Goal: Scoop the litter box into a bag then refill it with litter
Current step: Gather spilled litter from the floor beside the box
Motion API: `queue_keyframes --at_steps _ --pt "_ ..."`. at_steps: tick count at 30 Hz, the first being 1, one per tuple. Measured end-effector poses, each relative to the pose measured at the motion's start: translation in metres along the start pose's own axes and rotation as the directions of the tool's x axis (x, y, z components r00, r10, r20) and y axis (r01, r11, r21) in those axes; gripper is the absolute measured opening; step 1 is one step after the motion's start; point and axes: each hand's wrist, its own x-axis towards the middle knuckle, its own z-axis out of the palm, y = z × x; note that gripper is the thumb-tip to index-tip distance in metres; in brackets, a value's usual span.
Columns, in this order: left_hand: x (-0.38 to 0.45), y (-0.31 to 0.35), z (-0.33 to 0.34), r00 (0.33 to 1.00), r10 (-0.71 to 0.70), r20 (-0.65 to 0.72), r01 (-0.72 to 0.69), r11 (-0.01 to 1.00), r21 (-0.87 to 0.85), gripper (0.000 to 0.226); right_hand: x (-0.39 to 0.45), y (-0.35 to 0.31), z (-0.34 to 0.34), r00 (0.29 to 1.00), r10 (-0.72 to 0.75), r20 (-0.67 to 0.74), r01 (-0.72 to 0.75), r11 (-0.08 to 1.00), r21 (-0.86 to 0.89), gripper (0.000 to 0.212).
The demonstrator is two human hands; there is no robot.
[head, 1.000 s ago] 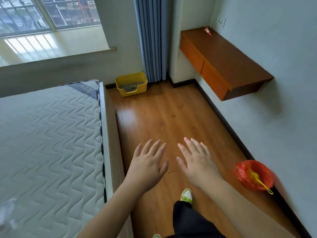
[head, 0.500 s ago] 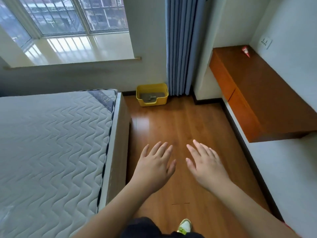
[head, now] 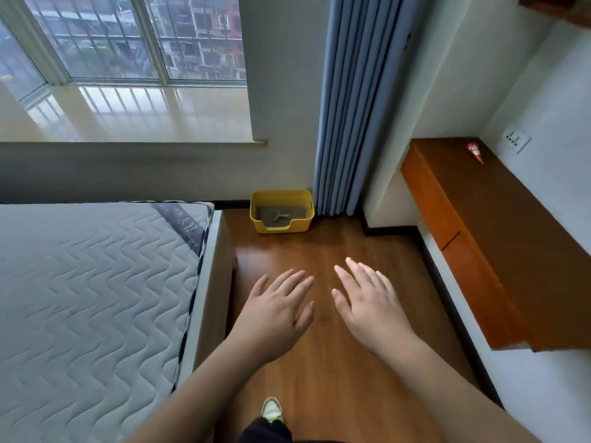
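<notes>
A yellow litter box (head: 281, 225) stands on the wooden floor in the far corner, beside the blue curtain. It holds grey litter with a small clump on top. My left hand (head: 275, 311) and my right hand (head: 371, 305) are stretched out in front of me, palms down, fingers straight, holding nothing. Both hover over the floor well short of the box. No bag or scoop is in view.
A bed with a quilted mattress (head: 96, 298) fills the left side. A wall-mounted wooden desk (head: 499, 238) runs along the right wall, with a small red packet (head: 475, 152) on it. The blue curtain (head: 355, 107) hangs behind the box. My shoe (head: 271, 410) is on the floor strip between them.
The view has moved forward and tilted up, so the litter box looks nearer. The red bag with the scoop by the right wall has left the view. Both hands stay spread and empty.
</notes>
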Motion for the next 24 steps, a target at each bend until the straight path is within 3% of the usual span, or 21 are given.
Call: queue_keyframes --at_steps 6,11,15,24 --pt "0.070 -0.029 -0.031 0.996 0.083 -0.041 -0.081 0.996 0.042 0.072 0.056 0.004 -0.014 0.995 0.065 -0.080 -0.064 0.998 0.024 0.074" --pt "0.130 -0.028 -0.032 0.993 0.104 -0.060 -0.100 0.993 0.064 0.064 0.104 0.029 -0.017 0.993 0.111 -0.042 -0.111 0.994 0.021 0.064" --pt "0.187 -0.024 -0.021 0.993 0.114 -0.019 -0.113 0.991 0.070 0.059 0.144 0.066 -0.016 0.991 0.123 -0.053 -0.122 0.992 0.032 0.068" --pt "0.312 -0.021 -0.018 0.997 0.042 -0.072 -0.035 0.994 0.101 0.067 0.248 0.172 -0.038 0.987 0.124 -0.100 -0.121 0.992 0.033 0.073"
